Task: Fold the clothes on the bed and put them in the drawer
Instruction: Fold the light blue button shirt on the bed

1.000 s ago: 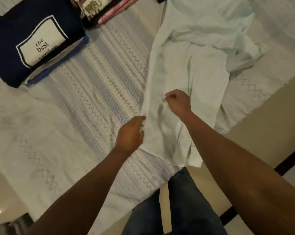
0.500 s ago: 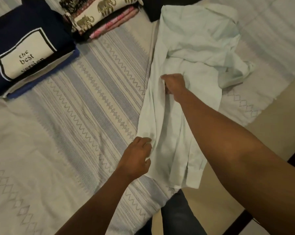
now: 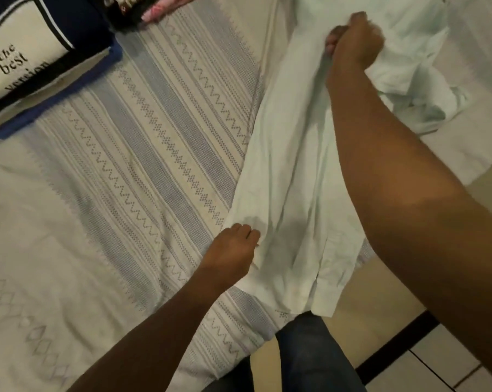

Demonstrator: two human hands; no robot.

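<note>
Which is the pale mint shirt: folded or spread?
Spread, not folded: pale mint shirt lies long, rumpled; left hand, right hand grip it.

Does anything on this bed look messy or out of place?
Only the pale shirt: its far part is bunched and rumpled near the right hand, and its hem hangs off the bed.

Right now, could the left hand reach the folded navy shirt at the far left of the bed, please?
Probably yes, if it lets go first: the left hand grips the edge of the pale shirt, and only open bedspread lies between it and the navy shirt.
</note>
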